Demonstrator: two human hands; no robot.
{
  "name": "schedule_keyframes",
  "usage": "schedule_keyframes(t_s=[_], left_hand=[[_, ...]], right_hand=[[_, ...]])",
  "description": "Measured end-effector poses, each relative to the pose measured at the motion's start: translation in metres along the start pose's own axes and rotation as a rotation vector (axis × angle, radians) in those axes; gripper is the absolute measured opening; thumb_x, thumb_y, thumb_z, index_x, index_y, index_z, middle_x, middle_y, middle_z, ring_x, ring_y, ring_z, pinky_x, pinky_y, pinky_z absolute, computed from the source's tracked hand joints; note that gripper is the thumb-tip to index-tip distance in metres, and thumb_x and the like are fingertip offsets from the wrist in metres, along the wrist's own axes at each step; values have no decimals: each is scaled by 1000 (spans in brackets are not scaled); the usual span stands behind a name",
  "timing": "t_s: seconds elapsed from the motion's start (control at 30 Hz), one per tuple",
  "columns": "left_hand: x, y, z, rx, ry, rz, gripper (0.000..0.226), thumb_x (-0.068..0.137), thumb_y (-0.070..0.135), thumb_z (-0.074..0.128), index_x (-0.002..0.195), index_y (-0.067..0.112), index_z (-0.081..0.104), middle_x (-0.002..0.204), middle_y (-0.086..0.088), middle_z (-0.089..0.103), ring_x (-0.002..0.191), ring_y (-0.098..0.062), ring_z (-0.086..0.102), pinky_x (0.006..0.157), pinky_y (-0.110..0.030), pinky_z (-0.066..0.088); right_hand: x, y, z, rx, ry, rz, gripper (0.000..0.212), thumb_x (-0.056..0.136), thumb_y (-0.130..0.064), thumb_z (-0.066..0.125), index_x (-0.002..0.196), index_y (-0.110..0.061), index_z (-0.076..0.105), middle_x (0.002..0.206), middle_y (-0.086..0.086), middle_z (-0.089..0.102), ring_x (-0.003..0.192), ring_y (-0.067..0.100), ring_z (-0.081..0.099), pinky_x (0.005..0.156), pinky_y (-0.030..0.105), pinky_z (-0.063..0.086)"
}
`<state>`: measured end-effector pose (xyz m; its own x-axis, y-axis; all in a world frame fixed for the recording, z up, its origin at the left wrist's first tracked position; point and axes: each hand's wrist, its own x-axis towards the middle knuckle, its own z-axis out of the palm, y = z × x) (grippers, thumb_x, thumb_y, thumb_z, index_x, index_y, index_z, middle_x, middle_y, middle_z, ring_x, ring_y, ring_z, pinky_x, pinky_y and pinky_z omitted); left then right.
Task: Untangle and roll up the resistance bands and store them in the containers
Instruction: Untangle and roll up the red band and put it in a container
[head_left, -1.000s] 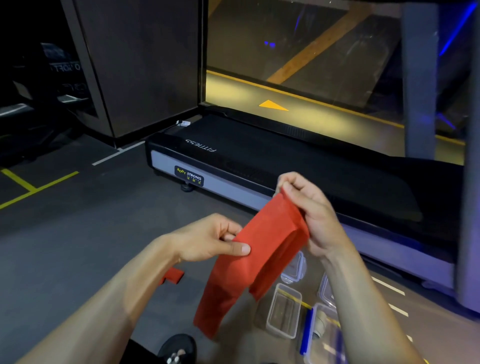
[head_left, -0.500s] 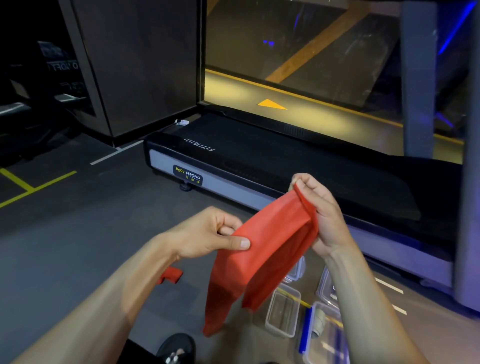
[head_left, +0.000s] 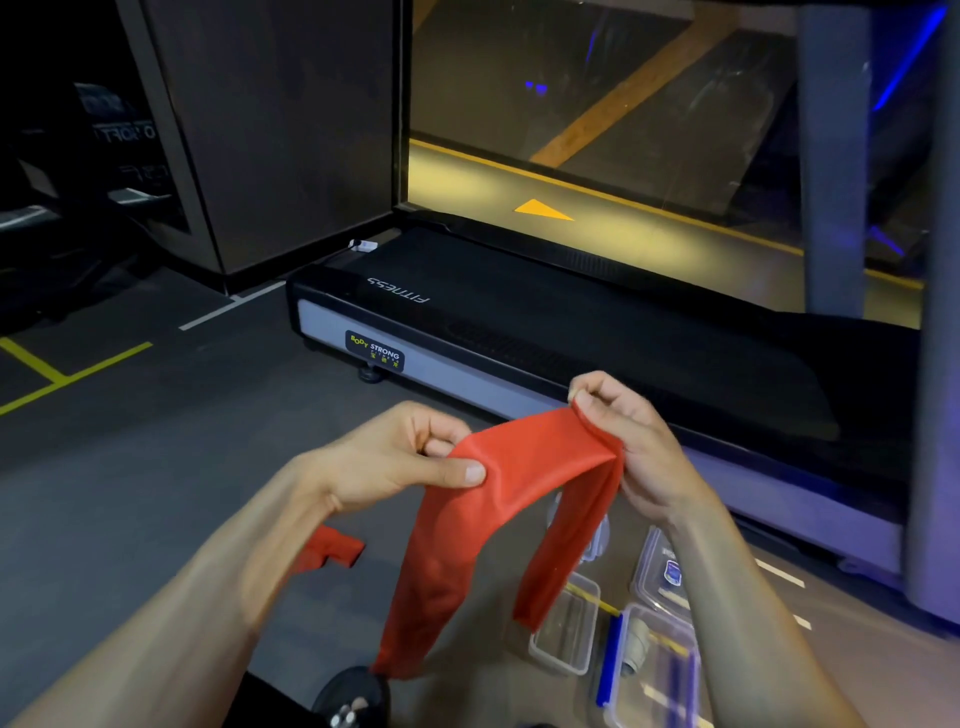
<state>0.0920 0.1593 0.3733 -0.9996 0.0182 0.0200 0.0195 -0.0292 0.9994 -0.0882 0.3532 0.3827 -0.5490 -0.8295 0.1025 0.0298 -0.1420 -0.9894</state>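
A wide red resistance band (head_left: 519, 467) is stretched between my two hands at chest height, and both of its ends hang down toward the floor. My left hand (head_left: 410, 457) pinches its left part between thumb and fingers. My right hand (head_left: 623, 436) grips the bunched right part. Below, on the floor, stand clear plastic containers: an empty one (head_left: 566, 623) and one with blue clips (head_left: 649, 670) that holds a pale roll. Another red band piece (head_left: 332, 551) lies on the floor under my left forearm.
A black treadmill (head_left: 519, 332) with a grey side rail runs across just behind my hands. More clear containers or lids (head_left: 660, 566) lie near its base. A grey post (head_left: 930, 415) stands at the right. My dark shoe (head_left: 353, 696) shows at the bottom edge.
My hands have moved apart, spreading the band wider between them. The hanging ends now dangle separately, the left one longer.
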Motion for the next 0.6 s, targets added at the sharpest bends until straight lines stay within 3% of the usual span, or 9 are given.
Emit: schedule_keyframes(t_s=[0.07, 0.1, 0.2, 0.4, 0.47, 0.53, 0.57, 0.6], left_hand=[[-4, 4, 0, -127, -72, 49, 18, 92, 11, 69, 80, 24, 75, 72, 12, 69, 66, 0, 62, 68, -15, 50], [-6, 7, 1, -197, -102, 68, 5, 90, 19, 74, 86, 21, 75, 76, 10, 70, 68, -1, 64, 69, -16, 51], [-5, 8, 2, -327, -163, 83, 31, 86, 32, 78, 105, 8, 72, 89, -6, 73, 77, -15, 71, 75, -29, 57], [-2, 6, 8, -388, -139, 134, 29, 83, 34, 81, 94, 9, 72, 79, -10, 72, 69, -20, 71, 68, -30, 58], [-3, 11, 10, -400, -136, 112, 26, 84, 30, 80, 94, 8, 71, 80, -7, 72, 69, -17, 71, 68, -28, 59], [-4, 10, 10, -365, -173, 85, 5, 94, 14, 68, 94, 14, 73, 84, 1, 74, 73, -10, 72, 71, -23, 58], [-3, 10, 11, -324, -173, 61, 18, 97, 7, 61, 92, 18, 74, 84, 5, 74, 74, -7, 71, 72, -21, 57], [-2, 7, 10, -275, -179, 40, 18, 97, 9, 62, 89, 18, 74, 82, 5, 73, 74, -6, 70, 71, -21, 56]], right_hand=[[-2, 6, -2, -62, -87, 34, 7, 98, -22, 62, 94, -17, 60, 75, -3, 52, 63, 5, 46, 56, 16, 39], [-2, 8, -1, -78, -127, 45, 5, 97, -21, 60, 95, -16, 60, 75, -3, 54, 64, 4, 47, 58, 15, 39], [-2, 15, 13, -89, -229, 67, 5, 99, -20, 57, 97, -16, 59, 76, -3, 53, 65, 4, 47, 61, 14, 40], [3, 22, 27, -109, -292, 80, 6, 100, -21, 54, 100, -15, 56, 83, -1, 55, 71, 7, 48, 66, 17, 41], [2, 21, 28, -50, -311, 89, 7, 100, -21, 53, 101, -13, 55, 100, 2, 63, 86, 15, 52, 74, 23, 43], [-1, 17, 30, 116, -341, 76, 7, 102, -17, 50, 100, -11, 52, 121, 5, 67, 109, 22, 63, 92, 33, 50], [-2, 13, 32, 201, -354, 54, 8, 102, -17, 49, 100, -10, 51, 129, 8, 66, 123, 27, 62, 103, 40, 49], [-3, 9, 35, 261, -363, 27, 9, 101, -19, 50, 100, -9, 50, 135, 12, 63, 132, 33, 58, 111, 47, 45]])
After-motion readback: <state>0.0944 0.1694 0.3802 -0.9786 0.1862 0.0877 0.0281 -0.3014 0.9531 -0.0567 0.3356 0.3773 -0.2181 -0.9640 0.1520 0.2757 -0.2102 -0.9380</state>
